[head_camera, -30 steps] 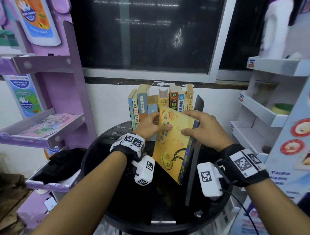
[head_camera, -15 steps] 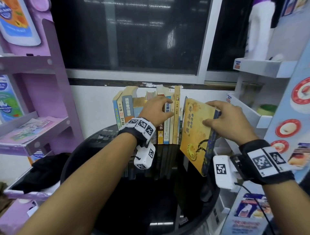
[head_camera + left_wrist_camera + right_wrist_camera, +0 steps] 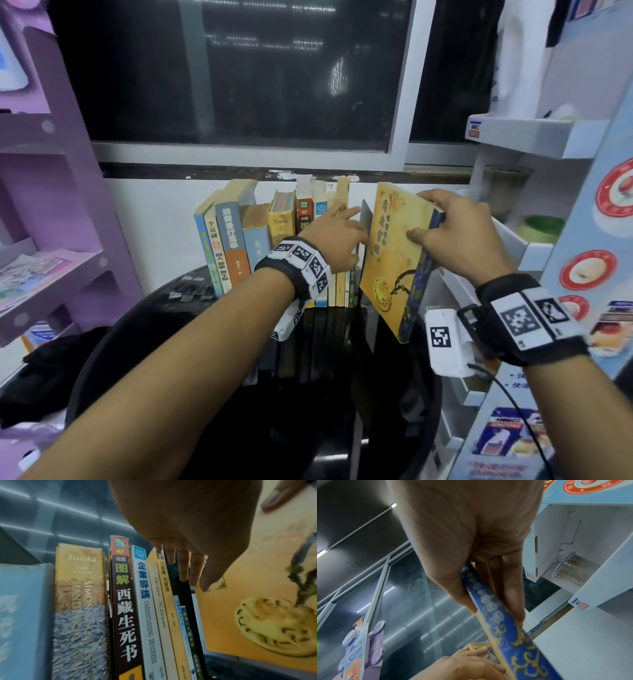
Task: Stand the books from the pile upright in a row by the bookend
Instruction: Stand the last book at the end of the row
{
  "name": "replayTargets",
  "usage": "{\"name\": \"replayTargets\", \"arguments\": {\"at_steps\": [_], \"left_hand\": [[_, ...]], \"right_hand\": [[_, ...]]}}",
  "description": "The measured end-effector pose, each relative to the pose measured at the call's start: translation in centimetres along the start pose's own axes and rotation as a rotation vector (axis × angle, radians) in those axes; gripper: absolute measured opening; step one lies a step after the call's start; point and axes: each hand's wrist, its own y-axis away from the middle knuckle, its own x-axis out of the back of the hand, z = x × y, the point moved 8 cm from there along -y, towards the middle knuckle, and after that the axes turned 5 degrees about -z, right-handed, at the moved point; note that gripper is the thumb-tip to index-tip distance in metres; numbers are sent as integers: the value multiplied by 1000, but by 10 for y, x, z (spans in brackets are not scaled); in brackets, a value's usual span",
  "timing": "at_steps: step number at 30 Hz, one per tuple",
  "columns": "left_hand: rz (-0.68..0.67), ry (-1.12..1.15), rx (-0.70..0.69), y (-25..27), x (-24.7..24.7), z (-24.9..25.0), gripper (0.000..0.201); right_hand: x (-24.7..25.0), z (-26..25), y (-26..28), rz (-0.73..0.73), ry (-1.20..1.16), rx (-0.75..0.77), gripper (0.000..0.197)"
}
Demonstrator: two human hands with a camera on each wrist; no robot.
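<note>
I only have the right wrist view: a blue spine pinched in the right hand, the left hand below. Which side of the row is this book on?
Observer: Head view: the yellow book hangs tilted in the right hand, right of the row of upright books.
Operator: Anything between them?
Observer: A dark bookend stands between row and book.
Operator: And the left hand?
Observer: Left wrist view: the left hand has straight fingers at the bookend's top.

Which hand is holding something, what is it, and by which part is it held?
The right hand grips the yellow book near its top, thumb on the front cover, fingers behind. The left hand holds nothing; its straight fingers touch the row of books.
</note>
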Motion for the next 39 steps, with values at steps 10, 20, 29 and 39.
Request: {"name": "replayTargets", "arguments": {"at_steps": [10,20,29,39], "left_hand": [[-63,-290,-128,-10,-24,8,44],[-20,-372,-162,-4,-37,-2,40],[-20,-376,-175,-2,-38,-8,44],[-8,-384,-176,-1,-38,-8,43]], "right_hand": [[-11,3,-20,2,23,24,37],[-12,-2,-15,-34,31,32,36],[-11,-24,-25,-47,66,88,42],[-5,-25,-58,89,18,69,43]]}}
